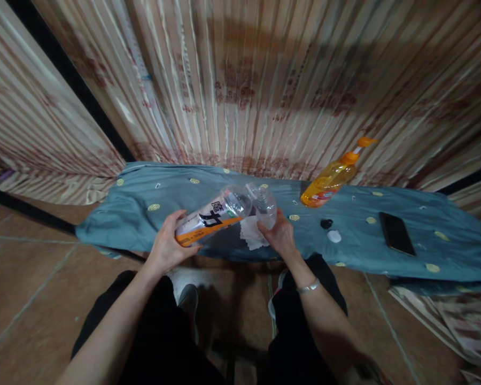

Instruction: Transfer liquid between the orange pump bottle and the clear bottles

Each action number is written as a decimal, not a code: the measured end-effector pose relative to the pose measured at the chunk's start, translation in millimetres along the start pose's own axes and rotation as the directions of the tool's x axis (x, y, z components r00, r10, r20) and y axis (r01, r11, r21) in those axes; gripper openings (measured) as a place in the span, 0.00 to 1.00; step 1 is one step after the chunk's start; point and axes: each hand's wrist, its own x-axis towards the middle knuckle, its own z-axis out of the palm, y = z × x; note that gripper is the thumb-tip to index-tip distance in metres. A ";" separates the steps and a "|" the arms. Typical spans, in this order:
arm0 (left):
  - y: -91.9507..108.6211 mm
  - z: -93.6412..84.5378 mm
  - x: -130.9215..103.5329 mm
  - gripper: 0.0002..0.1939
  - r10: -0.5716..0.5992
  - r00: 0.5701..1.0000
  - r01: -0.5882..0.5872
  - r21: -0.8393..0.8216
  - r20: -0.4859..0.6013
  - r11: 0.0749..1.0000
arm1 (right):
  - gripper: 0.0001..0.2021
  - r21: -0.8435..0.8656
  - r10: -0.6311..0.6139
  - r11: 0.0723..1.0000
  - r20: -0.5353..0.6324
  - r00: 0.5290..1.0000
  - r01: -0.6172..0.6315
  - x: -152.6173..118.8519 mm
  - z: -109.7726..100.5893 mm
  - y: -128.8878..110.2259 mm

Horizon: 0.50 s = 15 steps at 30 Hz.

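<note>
My left hand is wrapped round the lower end of a clear plastic bottle body with an orange and white label, tilted so its wide end points up and right. In my right hand is a clear plastic bottle top, its neck turned up and left. The two clear pieces meet or overlap in view; whether they touch I cannot tell. Beneath them, partly covered, lies a white scalloped-edged sheet on the blue-green cloth.
An orange pump bottle stands on the cloth-covered bench at the right. Nearer me lie a small black object, a white round piece and a black phone. A striped curtain hangs behind.
</note>
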 end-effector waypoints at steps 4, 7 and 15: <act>3.8 -1.4 0.1 0.53 -0.045 0.998 0.041 -0.102 -0.038 0.994 | 0.27 0.031 0.005 1.000 0.001 1.000 -0.005 0.1 -1.8 -3.0; 7.8 -1.2 2.0 0.55 -0.076 0.995 0.060 -0.206 -0.071 0.977 | 0.26 0.066 0.027 0.997 -0.003 1.000 -0.026 -0.1 -2.9 -5.3; 11.9 7.4 5.9 0.52 -0.235 0.970 0.171 -0.511 -0.063 0.842 | 0.24 0.128 0.058 0.990 -0.040 0.998 -0.053 0.7 -7.7 -9.3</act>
